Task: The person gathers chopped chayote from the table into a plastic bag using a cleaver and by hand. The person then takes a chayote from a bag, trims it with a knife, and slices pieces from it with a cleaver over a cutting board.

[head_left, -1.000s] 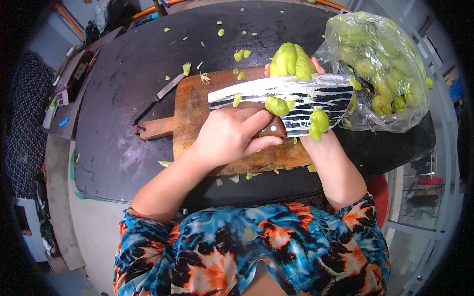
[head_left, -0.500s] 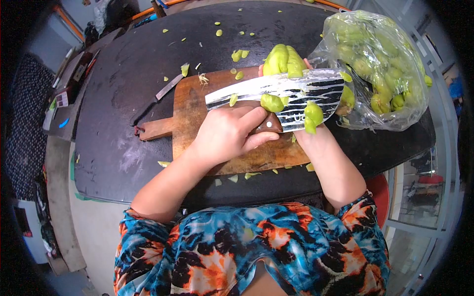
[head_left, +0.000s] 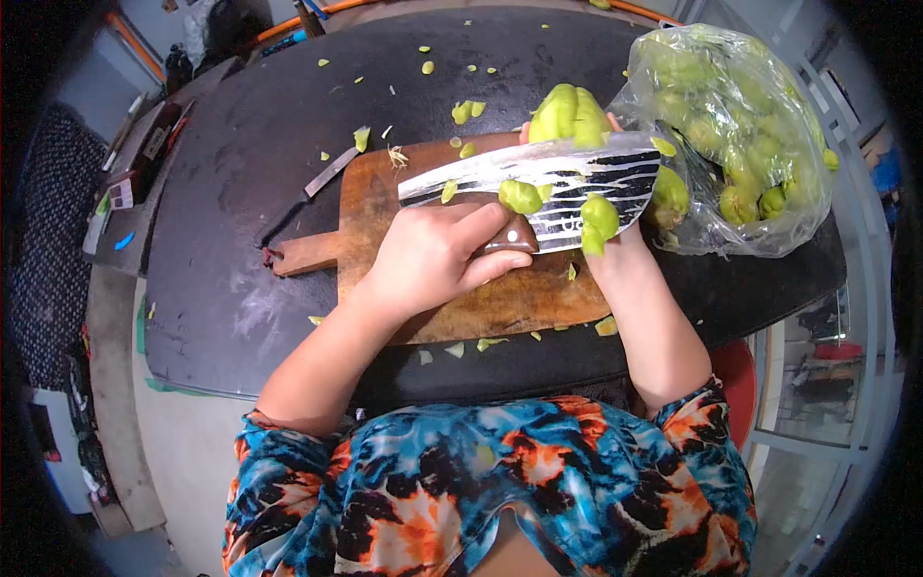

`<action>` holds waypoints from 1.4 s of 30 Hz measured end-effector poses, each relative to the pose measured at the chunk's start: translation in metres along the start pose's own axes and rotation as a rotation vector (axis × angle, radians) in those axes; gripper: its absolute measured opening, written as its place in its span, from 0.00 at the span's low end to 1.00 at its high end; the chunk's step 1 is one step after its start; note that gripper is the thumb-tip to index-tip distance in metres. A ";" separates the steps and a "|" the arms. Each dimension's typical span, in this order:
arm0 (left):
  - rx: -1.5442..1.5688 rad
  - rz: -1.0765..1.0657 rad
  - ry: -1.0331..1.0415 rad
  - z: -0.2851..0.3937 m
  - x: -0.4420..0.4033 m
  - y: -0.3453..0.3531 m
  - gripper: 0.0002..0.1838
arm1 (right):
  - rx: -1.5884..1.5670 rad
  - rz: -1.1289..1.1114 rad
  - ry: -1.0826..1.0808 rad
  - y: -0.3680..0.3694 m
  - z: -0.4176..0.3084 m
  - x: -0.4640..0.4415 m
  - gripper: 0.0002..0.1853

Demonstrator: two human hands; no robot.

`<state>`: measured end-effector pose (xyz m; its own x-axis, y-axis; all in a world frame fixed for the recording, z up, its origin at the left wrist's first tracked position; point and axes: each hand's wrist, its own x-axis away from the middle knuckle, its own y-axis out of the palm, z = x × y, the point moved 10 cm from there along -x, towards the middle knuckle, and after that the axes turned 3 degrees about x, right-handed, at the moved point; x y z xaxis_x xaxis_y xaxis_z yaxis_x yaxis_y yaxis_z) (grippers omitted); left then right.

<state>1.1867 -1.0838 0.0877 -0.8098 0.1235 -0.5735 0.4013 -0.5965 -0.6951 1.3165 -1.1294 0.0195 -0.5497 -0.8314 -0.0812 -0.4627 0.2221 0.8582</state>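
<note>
My left hand [head_left: 437, 252] is wrapped round the brown handle of a large cleaver [head_left: 567, 183], its blade reaching right across the wooden board [head_left: 461, 313]. Bits of green peel cling to the black-and-white blade. Beyond the blade's upper edge, a pale green chayote [head_left: 569, 115] rests in my right hand [head_left: 616, 123], whose fingertips show on both sides of it; the palm is hidden behind the blade. Another chayote [head_left: 669, 197] lies by the blade's right end, next to the clear plastic bag [head_left: 810, 216].
Several green chayotes [head_left: 738, 204] fill the bag at the right. A small knife [head_left: 330, 171] lies left of the board, near its handle. Peel scraps [head_left: 468, 111] are scattered over the dark table [head_left: 226, 202]. A red stool [head_left: 736, 389] stands below the table's right side.
The cleaver and my left hand have shifted slightly left. The chayote and my right hand moved a little left, then back right. Both grips are unchanged.
</note>
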 end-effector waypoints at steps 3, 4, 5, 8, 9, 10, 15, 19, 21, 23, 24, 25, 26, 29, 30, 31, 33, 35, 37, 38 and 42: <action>0.032 -0.082 0.014 0.009 -0.001 0.012 0.21 | 0.141 0.270 -0.031 -0.020 0.027 0.003 0.26; 0.042 -0.075 0.027 0.012 -0.002 0.009 0.21 | 0.151 0.242 -0.078 -0.023 0.027 0.002 0.27; 0.044 -0.060 0.020 0.011 -0.001 0.007 0.21 | 0.159 0.215 -0.124 -0.027 0.027 0.002 0.28; 0.039 -0.022 -0.029 -0.004 0.000 0.000 0.20 | 0.045 0.100 -0.021 -0.020 0.022 -0.002 0.29; 0.030 -0.021 -0.066 -0.010 0.002 -0.002 0.20 | 0.118 0.126 -0.048 -0.011 0.015 0.002 0.31; 0.046 -0.006 -0.030 -0.004 -0.001 -0.003 0.19 | 0.121 0.159 -0.052 -0.016 0.017 0.002 0.30; -0.014 0.011 -0.063 -0.005 -0.003 -0.005 0.20 | -0.016 0.193 -0.072 -0.033 0.045 0.004 0.19; 0.091 0.083 -0.322 -0.044 0.008 -0.022 0.16 | 0.115 0.271 -0.166 0.006 0.011 0.014 0.22; 0.340 0.233 -0.420 -0.075 0.017 -0.029 0.12 | 0.223 0.302 -0.162 0.010 -0.007 0.014 0.28; 0.865 0.380 -0.585 -0.098 0.029 -0.020 0.11 | 0.209 0.184 -0.154 0.020 -0.016 0.010 0.28; 0.816 0.406 -0.535 -0.099 0.027 -0.024 0.10 | 0.216 0.154 -0.132 0.017 -0.018 0.008 0.27; 0.832 0.389 -0.534 -0.098 0.026 -0.021 0.10 | 0.224 0.123 -0.110 0.016 -0.018 0.005 0.26; 0.847 0.373 -0.534 -0.094 0.026 -0.019 0.10 | 0.193 0.158 -0.099 0.008 -0.017 0.003 0.26; 0.506 0.237 -0.488 -0.093 0.028 -0.014 0.12 | 0.127 0.268 -0.068 -0.009 -0.012 0.000 0.27; 0.369 0.184 -0.381 -0.077 0.021 -0.017 0.13 | 0.122 0.310 -0.062 -0.011 -0.010 0.002 0.27; 0.231 0.131 -0.273 -0.057 0.014 -0.020 0.13 | 0.119 0.350 -0.056 -0.013 -0.008 0.003 0.28; 0.080 0.024 -0.151 -0.035 0.007 -0.016 0.17 | -0.014 0.141 -0.208 -0.006 -0.012 -0.011 0.31; 0.044 0.002 -0.050 -0.024 0.006 -0.008 0.17 | 0.090 0.155 0.010 -0.003 0.005 -0.007 0.33; 0.037 -0.095 -0.100 -0.024 0.006 -0.003 0.15 | 0.071 0.173 0.048 0.004 0.009 -0.002 0.34; 0.028 -0.098 -0.093 -0.022 0.006 -0.004 0.15 | 0.053 0.169 0.055 0.006 0.011 -0.002 0.34; 0.011 -0.117 -0.085 -0.019 0.006 -0.002 0.16 | 0.048 0.125 0.074 0.012 0.015 -0.001 0.32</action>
<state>1.1896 -1.0663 0.0778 -0.8842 0.1254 -0.4499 0.2976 -0.5910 -0.7497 1.3009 -1.1180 0.0224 -0.5528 -0.8308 0.0640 -0.4275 0.3487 0.8341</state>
